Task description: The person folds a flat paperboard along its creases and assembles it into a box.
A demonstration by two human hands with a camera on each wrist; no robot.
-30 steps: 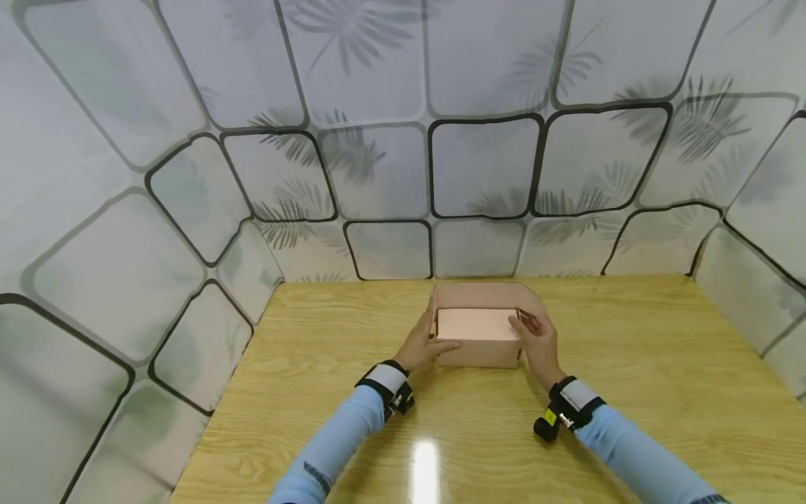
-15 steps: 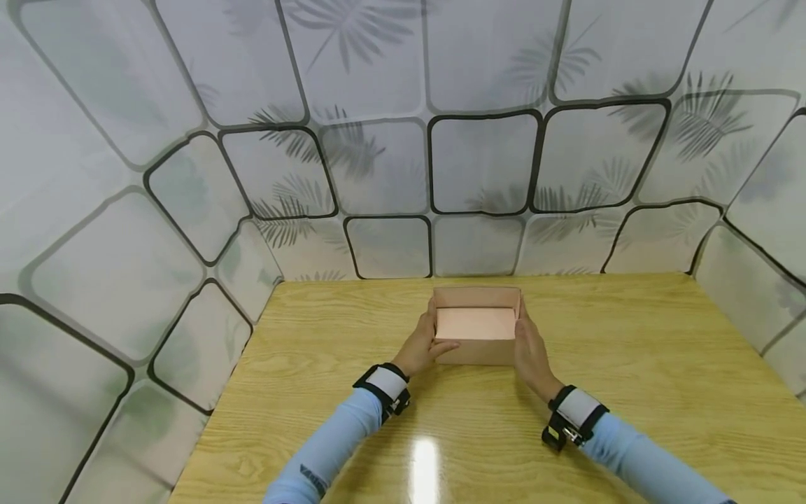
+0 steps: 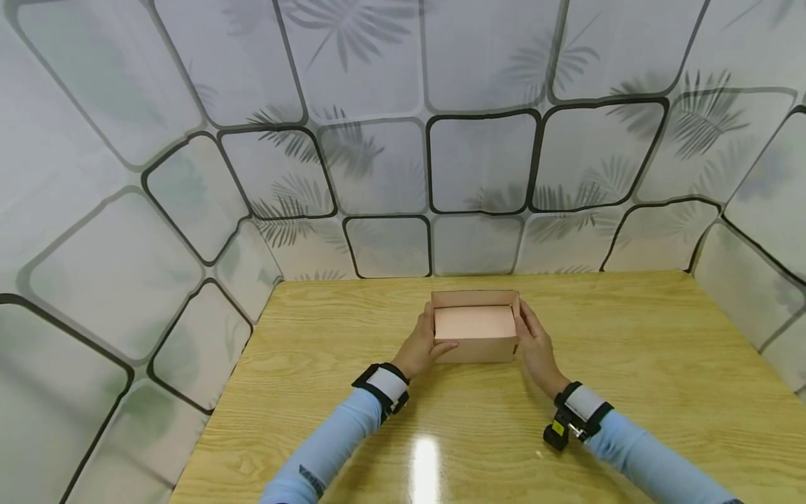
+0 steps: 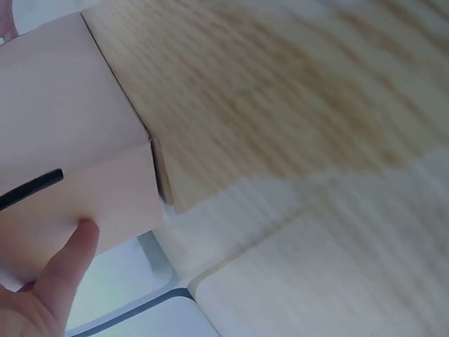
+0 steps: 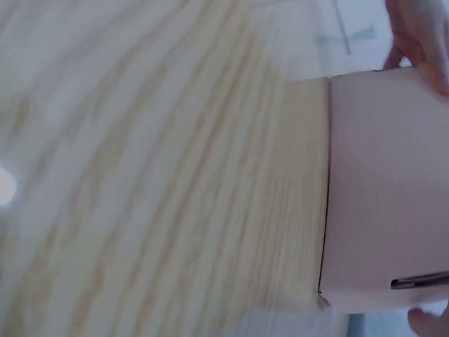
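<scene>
A pinkish-tan cardboard box (image 3: 475, 351) with an open top stands on the table, its front wall towards me. My left hand (image 3: 417, 346) grips its left end, with the thumb across the front wall. In the left wrist view the left thumb (image 4: 70, 263) presses on the box's side. At the right end, my right hand (image 3: 539, 353) holds the side wall near the front corner, fingers along the outside. The right wrist view shows a dark slot (image 5: 421, 281) in the cardboard near that corner, with a fingertip (image 5: 424, 321) beside it. Some fingertips are hidden.
The box stands on a wood-grain table (image 3: 315, 434), towards its back edge. Behind and beside the table hangs a pale patterned cloth (image 3: 378, 175). Both wrists wear strapped cameras, such as the right wrist camera (image 3: 557, 432).
My right hand has pushed the box's right side wall in from its splayed position, so it now stands upright in line with the back wall. The left hand has stayed at the left end.
</scene>
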